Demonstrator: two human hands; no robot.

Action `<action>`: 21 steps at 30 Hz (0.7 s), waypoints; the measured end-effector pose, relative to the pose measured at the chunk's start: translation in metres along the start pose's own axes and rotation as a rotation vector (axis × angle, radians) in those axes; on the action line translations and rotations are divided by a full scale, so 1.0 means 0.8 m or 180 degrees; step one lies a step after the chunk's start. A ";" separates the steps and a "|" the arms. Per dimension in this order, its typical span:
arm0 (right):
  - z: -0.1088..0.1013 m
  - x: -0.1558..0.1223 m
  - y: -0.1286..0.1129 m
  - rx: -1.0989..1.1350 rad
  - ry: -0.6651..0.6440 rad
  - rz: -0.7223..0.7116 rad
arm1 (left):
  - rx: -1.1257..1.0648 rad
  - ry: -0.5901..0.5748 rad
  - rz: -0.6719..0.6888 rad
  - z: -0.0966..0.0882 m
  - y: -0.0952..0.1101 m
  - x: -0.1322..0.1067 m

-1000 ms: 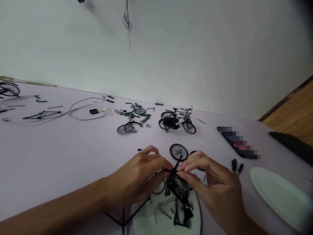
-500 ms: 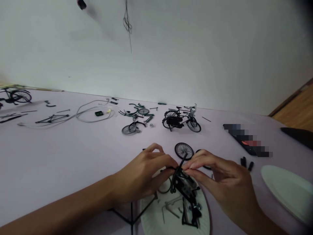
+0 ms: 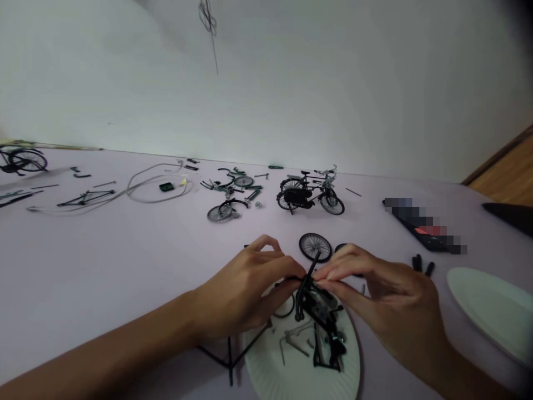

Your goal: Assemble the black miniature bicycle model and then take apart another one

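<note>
My left hand [image 3: 250,283] is closed in a pinch, and my right hand [image 3: 383,303] is pinched just opposite it. Between their fingertips is a slim black model-bicycle part [image 3: 307,289], slanted, with a double lower end; the fingers cover its middle. Below it lies a white paper plate [image 3: 260,366] bearing black bicycle parts [image 3: 327,364] and a thin grey bent piece [image 3: 295,341]. Black tubes of a small bicycle frame [image 3: 230,361] show beneath my left hand; whether that hand touches them is hidden. A spoked wheel [image 3: 315,246] lies just beyond the fingertips.
An assembled model bicycle [image 3: 310,191] stands behind the wheel. Loose green and black parts [image 3: 233,194], a frame [image 3: 87,197] and a pale cable [image 3: 129,189] spread leftward. At right are a blurred-out dark object [image 3: 425,228] and another white plate [image 3: 487,311].
The view has shifted slightly, so the table things sit a little higher in the picture. Both hands keep their pinch on the black part, with hardly any other movement.
</note>
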State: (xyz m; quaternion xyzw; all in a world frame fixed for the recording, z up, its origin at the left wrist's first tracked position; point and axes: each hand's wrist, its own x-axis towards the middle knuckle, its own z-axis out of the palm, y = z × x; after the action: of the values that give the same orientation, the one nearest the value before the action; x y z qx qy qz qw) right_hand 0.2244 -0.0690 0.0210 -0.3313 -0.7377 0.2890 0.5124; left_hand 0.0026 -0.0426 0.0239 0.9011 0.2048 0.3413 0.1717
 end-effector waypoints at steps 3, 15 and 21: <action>0.000 0.000 -0.001 0.0091 -0.0033 -0.0094 | 0.0036 -0.0073 0.0005 -0.003 0.003 0.003; 0.008 0.003 0.002 0.0267 0.0154 0.0026 | 0.0100 -0.0076 0.0073 0.000 0.001 0.000; -0.006 0.007 -0.010 -0.0025 -0.0031 0.0073 | 0.0193 -0.0016 0.0021 0.002 0.004 0.001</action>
State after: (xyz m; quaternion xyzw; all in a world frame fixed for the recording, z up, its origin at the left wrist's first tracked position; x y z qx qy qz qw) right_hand 0.2260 -0.0695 0.0318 -0.3403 -0.7375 0.2935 0.5042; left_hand 0.0051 -0.0447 0.0248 0.9075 0.2116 0.3332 0.1438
